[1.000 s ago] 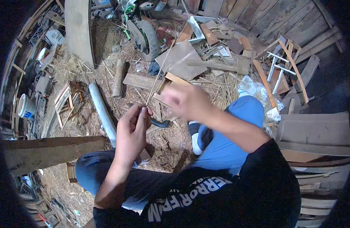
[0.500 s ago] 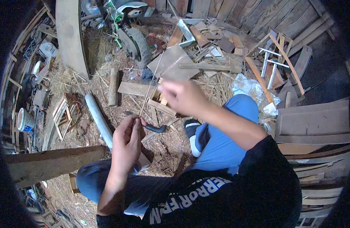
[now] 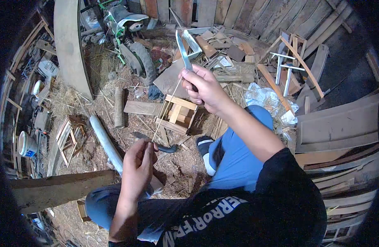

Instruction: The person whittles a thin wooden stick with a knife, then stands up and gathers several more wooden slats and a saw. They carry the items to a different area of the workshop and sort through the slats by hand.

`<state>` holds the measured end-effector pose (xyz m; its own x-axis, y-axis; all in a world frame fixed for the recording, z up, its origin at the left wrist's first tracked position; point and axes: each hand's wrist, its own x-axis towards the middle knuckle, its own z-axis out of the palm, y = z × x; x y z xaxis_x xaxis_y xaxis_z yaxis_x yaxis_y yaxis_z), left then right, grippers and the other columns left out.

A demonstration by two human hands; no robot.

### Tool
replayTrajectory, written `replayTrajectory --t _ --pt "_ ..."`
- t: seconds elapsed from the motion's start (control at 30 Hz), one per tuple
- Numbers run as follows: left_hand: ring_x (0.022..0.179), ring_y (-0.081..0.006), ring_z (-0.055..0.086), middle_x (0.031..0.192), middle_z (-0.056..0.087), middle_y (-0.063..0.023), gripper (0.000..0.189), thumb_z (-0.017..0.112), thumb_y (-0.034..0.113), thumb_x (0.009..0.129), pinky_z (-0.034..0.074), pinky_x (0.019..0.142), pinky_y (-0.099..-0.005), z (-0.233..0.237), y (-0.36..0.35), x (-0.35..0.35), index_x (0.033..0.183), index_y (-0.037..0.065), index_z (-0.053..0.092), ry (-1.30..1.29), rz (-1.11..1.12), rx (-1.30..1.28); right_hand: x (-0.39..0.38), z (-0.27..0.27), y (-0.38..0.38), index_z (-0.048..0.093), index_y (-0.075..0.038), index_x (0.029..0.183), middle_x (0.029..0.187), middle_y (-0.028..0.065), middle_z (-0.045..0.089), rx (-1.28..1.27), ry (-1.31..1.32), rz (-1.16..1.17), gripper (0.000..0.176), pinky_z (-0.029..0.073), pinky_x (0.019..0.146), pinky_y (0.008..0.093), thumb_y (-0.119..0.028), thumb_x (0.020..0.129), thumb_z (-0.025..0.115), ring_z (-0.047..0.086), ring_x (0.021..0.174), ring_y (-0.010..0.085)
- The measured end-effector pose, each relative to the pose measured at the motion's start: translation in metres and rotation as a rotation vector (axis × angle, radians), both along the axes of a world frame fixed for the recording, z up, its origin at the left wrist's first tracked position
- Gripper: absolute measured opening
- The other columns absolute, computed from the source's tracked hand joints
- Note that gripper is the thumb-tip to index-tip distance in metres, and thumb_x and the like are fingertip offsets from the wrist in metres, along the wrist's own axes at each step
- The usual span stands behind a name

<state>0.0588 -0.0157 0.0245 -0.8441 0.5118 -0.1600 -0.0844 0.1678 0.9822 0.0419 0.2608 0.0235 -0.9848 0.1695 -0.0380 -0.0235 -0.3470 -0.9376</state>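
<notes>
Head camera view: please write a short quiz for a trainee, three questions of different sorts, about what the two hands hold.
1. True or false: the right hand grips a knife with its blade pointing up, away from the person.
2. What does the left hand pinch? A. a thin wooden strip; B. a rope; C. a hammer.
3. Fill in: the black-handled tool lies on the ground next to the ___ hand.

Key: 1 true; 2 A; 3 left.
</notes>
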Motion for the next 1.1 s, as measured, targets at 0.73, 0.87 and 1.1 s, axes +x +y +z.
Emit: replayTrajectory --t 0.73,0.87,1.1 --pt "0.071 -0.0022 0.046 0.081 0.057 0.0011 0.007 0.054 0.002 0.101 0.039 0.062 -0.0204 0.007 0.018 -0.007 0.103 -0.001 0.060 0.172 -0.012 0.054 0.012 -0.014 -0.035 0.056 -0.003 0.094 0.071 -0.0032 0.047 0.796 0.345 -0.234 0.025 0.032 0.054 0.0221 -0.020 0.107 0.043 0.039 0.060 0.0038" --pt "0.070 -0.0021 0.046 0.080 0.057 0.0008 0.007 0.054 0.002 0.100 0.039 0.061 -0.0204 0.007 0.014 -0.007 0.102 -0.001 0.060 0.196 -0.009 0.040 0.014 -0.011 -0.029 0.056 -0.003 0.089 0.070 -0.0039 0.046 0.688 0.310 -0.347 0.027 0.031 0.053 0.0226 -0.019 0.107 0.043 0.038 0.060 0.0030" --pt "0.067 -0.0018 0.044 0.075 0.054 0.0017 0.008 0.054 0.003 0.101 0.037 0.058 -0.0202 0.006 0.015 -0.007 0.101 -0.001 0.061 0.193 0.018 0.074 0.018 -0.004 -0.033 0.056 0.000 0.081 0.067 0.0117 0.053 1.181 0.498 -0.419 0.019 0.042 0.054 0.0341 -0.008 0.097 0.057 0.056 0.057 0.0231"
